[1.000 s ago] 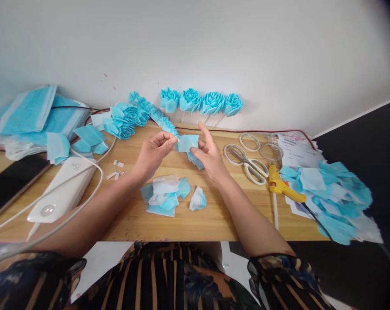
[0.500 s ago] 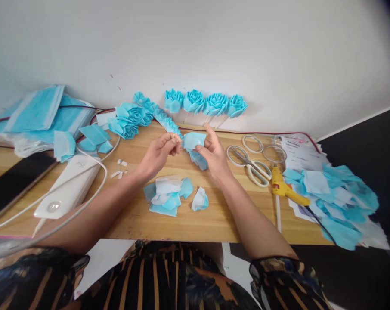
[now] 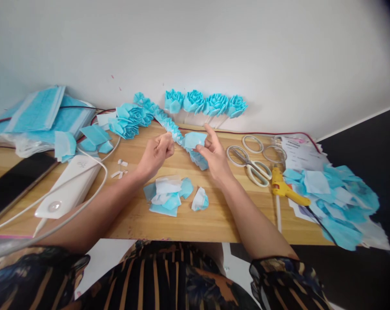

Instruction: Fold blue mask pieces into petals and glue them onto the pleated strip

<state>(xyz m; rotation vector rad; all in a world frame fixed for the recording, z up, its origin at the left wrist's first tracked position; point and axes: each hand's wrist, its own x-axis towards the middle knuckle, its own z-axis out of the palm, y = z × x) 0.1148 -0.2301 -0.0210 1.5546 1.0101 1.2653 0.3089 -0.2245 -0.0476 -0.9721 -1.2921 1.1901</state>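
My right hand (image 3: 214,156) pinches a pale blue mask-fabric piece (image 3: 195,139) between thumb and fingers, its index finger pointing up. Just left of it, my left hand (image 3: 156,155) is curled closed, thumb pressed to the fingers; anything in that pinch is too small or hidden to make out. Behind the hands a long row of pleated blue petals (image 3: 165,120) runs diagonally, passing beneath the held piece. In front lie a small heap of blue and white fabric petals (image 3: 167,193) and a single petal (image 3: 199,199).
Several blue fabric roses (image 3: 195,101) lean against the wall, others (image 3: 127,120) lie left. Scissors (image 3: 251,165), tape rolls (image 3: 252,144), a yellow glue gun (image 3: 283,189) and fabric scraps (image 3: 340,193) are right. Masks (image 3: 36,110), a phone (image 3: 19,183) and a white power strip (image 3: 67,187) sit left.
My left hand has drawn back slightly to the left, away from the fabric piece, and its fingers have curled further. My right hand stays put with its piece.
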